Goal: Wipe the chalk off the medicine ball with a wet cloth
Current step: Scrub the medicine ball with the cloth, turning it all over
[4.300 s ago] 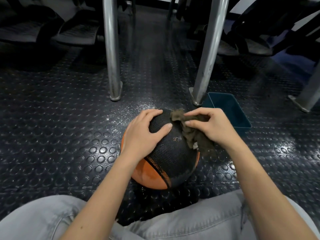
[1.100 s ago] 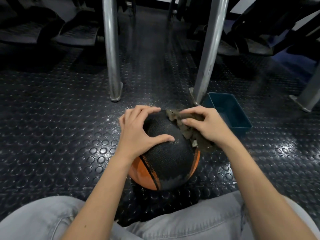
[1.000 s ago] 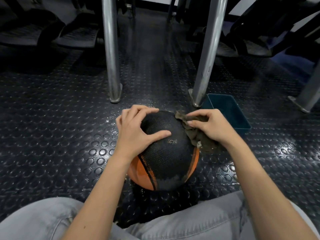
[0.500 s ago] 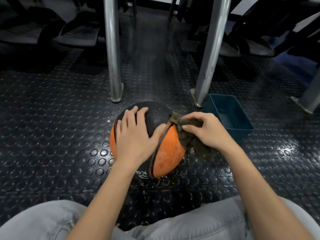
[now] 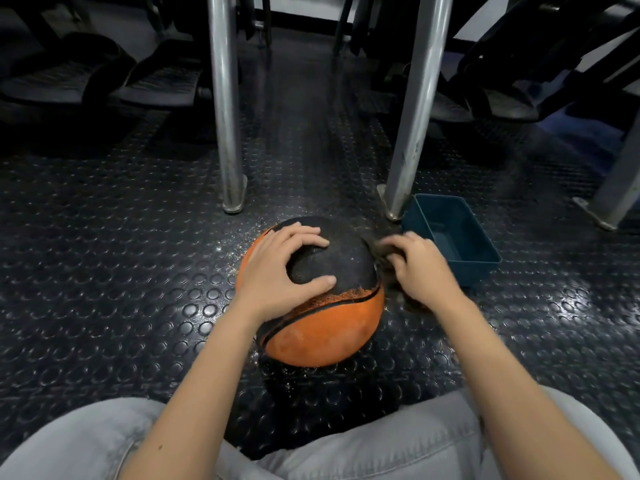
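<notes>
Mid-wipe: ball on floor betw knees, L hand fingers curled over its top, R hand fingers clamped on cloth at its right side. Next, prob: drag cloth across top & speckled seam, L hand steadying

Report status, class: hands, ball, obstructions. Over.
Left hand grips medicine ball on top. Right hand holds cloth against ball's right side. Blue tub beside right hand, nothing blocking.
</notes>
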`<act>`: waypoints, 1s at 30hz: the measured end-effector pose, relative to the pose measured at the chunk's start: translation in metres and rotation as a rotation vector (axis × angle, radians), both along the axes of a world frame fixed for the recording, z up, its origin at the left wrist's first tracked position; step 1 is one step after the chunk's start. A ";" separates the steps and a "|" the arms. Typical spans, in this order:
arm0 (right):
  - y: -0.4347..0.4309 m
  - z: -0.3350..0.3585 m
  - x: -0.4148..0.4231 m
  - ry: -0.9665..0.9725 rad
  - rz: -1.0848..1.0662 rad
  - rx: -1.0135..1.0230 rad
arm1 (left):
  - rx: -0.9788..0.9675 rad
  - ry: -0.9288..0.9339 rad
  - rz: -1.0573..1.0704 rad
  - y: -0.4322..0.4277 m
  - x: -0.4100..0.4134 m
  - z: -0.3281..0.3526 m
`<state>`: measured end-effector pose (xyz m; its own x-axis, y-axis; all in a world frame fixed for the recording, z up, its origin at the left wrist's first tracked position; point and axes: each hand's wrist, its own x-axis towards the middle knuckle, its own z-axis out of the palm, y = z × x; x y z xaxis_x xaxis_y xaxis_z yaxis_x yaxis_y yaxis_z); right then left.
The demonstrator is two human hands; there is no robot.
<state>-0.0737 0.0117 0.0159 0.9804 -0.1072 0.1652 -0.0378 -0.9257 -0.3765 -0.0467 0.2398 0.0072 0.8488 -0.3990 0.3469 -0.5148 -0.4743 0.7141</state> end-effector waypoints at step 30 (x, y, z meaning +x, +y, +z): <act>0.030 0.021 0.000 -0.350 0.101 0.451 | -0.106 -0.051 0.192 -0.002 -0.002 -0.007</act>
